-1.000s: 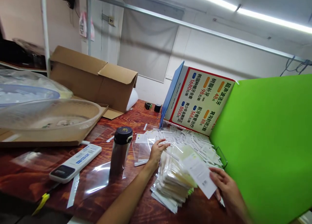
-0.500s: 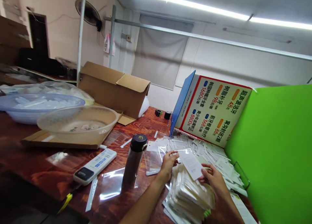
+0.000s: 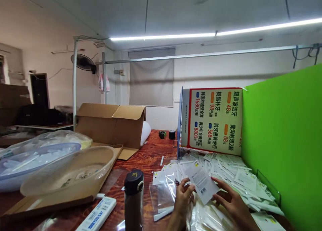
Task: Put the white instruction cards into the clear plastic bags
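Both my hands hold one white printed card (image 3: 201,182) low in the middle of the view. My left hand (image 3: 182,199) pinches its left edge with curled fingers. My right hand (image 3: 231,204) grips its right edge from underneath. Below them lies a stack of clear-bagged packets (image 3: 208,219). A spread of loose white cards (image 3: 226,167) covers the table behind the hands. A clear plastic bag (image 3: 163,195) lies just left of my left hand.
A steel bottle with a black cap (image 3: 133,199) stands to the left. A white remote-like device (image 3: 97,214), clear and blue basins (image 3: 70,172), an open cardboard box (image 3: 113,123), a printed price sign (image 3: 212,120) and a green board (image 3: 281,143) ring the wooden table (image 3: 148,157).
The view has tilted upward, showing more ceiling and wall. My hands have come closer together on the card and now hold it from both sides, lower in the picture.
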Motion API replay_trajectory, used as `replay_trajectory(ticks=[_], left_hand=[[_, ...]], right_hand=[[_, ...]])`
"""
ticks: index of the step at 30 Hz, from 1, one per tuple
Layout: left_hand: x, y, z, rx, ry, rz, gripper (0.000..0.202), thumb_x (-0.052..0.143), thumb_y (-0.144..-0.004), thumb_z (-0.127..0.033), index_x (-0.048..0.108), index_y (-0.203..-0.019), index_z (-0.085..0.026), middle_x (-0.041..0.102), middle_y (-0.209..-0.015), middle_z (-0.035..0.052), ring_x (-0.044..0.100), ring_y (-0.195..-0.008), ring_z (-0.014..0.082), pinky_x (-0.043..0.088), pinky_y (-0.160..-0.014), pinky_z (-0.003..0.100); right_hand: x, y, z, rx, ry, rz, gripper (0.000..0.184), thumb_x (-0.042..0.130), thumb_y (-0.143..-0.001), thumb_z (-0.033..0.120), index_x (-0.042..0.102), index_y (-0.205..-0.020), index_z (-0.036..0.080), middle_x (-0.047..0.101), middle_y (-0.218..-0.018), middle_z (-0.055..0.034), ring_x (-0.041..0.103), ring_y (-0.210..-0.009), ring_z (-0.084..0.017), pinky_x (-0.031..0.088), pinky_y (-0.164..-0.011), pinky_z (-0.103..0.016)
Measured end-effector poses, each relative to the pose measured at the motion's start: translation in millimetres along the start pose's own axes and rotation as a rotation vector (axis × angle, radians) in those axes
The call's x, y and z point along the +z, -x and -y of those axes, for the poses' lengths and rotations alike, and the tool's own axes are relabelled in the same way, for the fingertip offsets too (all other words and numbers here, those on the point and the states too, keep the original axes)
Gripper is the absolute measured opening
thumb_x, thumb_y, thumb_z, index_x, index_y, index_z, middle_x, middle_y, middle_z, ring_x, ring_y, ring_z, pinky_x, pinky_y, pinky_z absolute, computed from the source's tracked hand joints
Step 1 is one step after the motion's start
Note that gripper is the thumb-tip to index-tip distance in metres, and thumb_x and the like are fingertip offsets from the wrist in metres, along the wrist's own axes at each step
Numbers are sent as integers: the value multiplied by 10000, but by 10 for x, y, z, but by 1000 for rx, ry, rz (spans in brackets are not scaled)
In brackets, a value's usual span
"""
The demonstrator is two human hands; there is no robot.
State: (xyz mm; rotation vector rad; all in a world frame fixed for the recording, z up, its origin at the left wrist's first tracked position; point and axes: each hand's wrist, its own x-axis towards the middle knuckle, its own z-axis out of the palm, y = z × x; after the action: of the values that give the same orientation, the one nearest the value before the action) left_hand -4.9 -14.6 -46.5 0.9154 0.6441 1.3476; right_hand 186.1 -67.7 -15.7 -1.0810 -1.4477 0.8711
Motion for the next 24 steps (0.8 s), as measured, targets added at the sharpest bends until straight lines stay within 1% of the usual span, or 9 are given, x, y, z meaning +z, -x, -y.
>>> replay_trajectory(ticks=[2, 5, 7, 11, 14, 17, 20, 22, 24], left_hand=[[22, 48, -35, -32, 46, -24, 612, 849, -557, -555, 645, -958, -139, 665, -699, 26, 444, -405, 49, 339, -432, 196], [50, 124, -65, -92, 135, -61, 604, 846, -599, -518, 634, -1028, -149, 713, -871, 86, 663, -674, 173, 503, -636, 270], [60, 175, -73, -107, 147, -46, 603, 844, -609, -501, 628, -1046, -145, 719, -929, 110, 696, -815, 240, 531, -747, 330], [76, 274, -94, -127, 115, -1, 616, 823, -619, -517, 638, -1075, -146, 721, -970, 134, 697, -913, 303, 540, -817, 387], [109, 328, -128, -128, 65, 29, 702, 826, -599, -525, 632, -1174, -172, 714, -1047, 147, 676, -995, 342, 535, -860, 422], [159, 357, -170, -115, 13, 58, 774, 833, -569, -531, 618, -1235, -202, 697, -1126, 147, 648, -1062, 372, 523, -898, 447], [203, 370, -202, -110, -20, 67, 816, 825, -564, -548, 604, -1266, -195, 686, -1157, 155, 626, -1097, 392, 508, -928, 469], [222, 394, -218, -105, -27, 68, 831, 820, -564, -558, 596, -1275, -191, 682, -1165, 158, 619, -1110, 396, 500, -939, 477], [232, 449, -235, -110, -39, 65, 825, 815, -566, -568, 597, -1273, -203, 681, -1169, 153, 619, -1110, 395, 501, -937, 482]], right_hand=[[28, 58, 33, -50, 75, 19, 525, 706, -773, 475, 643, -1218, 204, 714, -900, -65, 680, -777, -224, 563, -726, -333], [92, 101, 122, -154, 178, 21, 379, 694, -797, 422, 701, -1118, 221, 714, -887, -58, 661, -809, -228, 553, -779, -347], [119, 115, 179, -214, 213, 15, 344, 691, -810, 379, 703, -1123, 239, 703, -900, -51, 641, -792, -215, 545, -770, -340], [116, 128, 248, -284, 263, 48, 323, 685, -819, 344, 700, -1129, 256, 667, -984, -62, 626, -848, -212, 536, -803, -339], [95, 141, 270, -312, 333, 100, 422, 681, -807, 305, 660, -1228, 285, 618, -1182, -86, 587, -1097, -251, 471, -994, -401], [77, 167, 286, -303, 421, 198, 567, 686, -791, 281, 570, -1342, 344, 498, -1406, -84, 442, -1317, -285, 331, -1125, -473], [61, 198, 299, -297, 459, 270, 645, 700, -802, 364, 482, -1409, 366, 421, -1495, -72, 361, -1381, -296, 272, -1152, -495], [54, 209, 302, -301, 445, 292, 706, 722, -788, 423, 447, -1435, 355, 438, -1491, -73, 363, -1380, -298, 260, -1158, -495], [56, 210, 297, -298, 412, 289, 745, 754, -753, 458, 467, -1428, 327, 490, -1453, -81, 402, -1351, -305, 269, -1155, -492]])
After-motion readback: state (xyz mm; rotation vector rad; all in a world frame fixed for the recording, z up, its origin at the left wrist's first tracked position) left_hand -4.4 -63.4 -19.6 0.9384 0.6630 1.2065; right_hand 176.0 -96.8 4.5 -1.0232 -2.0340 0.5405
